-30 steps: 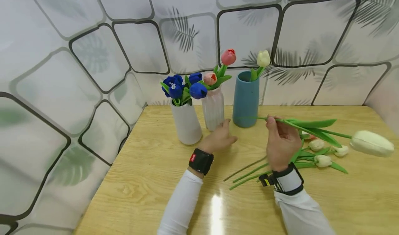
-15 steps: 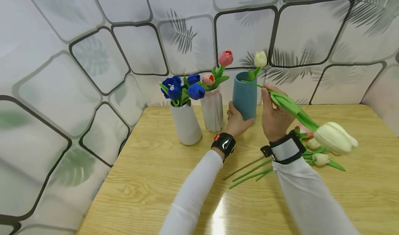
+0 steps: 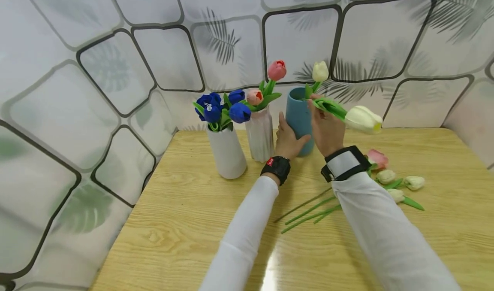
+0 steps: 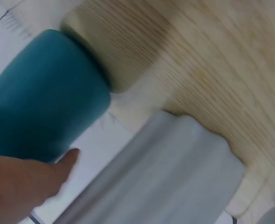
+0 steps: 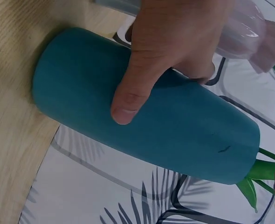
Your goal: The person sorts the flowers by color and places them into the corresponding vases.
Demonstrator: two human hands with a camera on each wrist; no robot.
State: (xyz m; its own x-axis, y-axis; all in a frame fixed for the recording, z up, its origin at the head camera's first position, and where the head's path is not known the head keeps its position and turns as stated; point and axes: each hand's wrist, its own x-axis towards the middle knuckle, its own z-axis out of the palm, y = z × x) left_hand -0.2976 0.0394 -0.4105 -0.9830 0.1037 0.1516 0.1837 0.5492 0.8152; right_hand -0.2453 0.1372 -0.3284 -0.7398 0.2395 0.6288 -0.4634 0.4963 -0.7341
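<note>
A teal blue vase (image 3: 298, 118) stands at the back of the wooden table (image 3: 185, 222) with one cream tulip (image 3: 320, 71) in it. My left hand (image 3: 287, 138) grips the vase's lower side; the right wrist view shows that hand (image 5: 175, 42) with its thumb across the vase (image 5: 175, 126). My right hand (image 3: 326, 125) pinches the green stem of a second cream tulip (image 3: 362, 118). This tulip lies almost level, its stem end at the vase's mouth and its head out to the right. In the left wrist view the vase (image 4: 44, 93) sits beside my hand (image 4: 21, 186).
Left of the blue vase stand a ribbed pale pink vase (image 3: 259, 134) of pink tulips and a white vase (image 3: 226, 151) of blue tulips. Several loose tulips (image 3: 390, 178) lie at the right, stems (image 3: 308, 211) pointing left. A patterned wall closes the back and left.
My left hand went from the table to the blue vase and took hold of it. My right hand lifted the cream tulip and brought its stem end to the vase's mouth.
</note>
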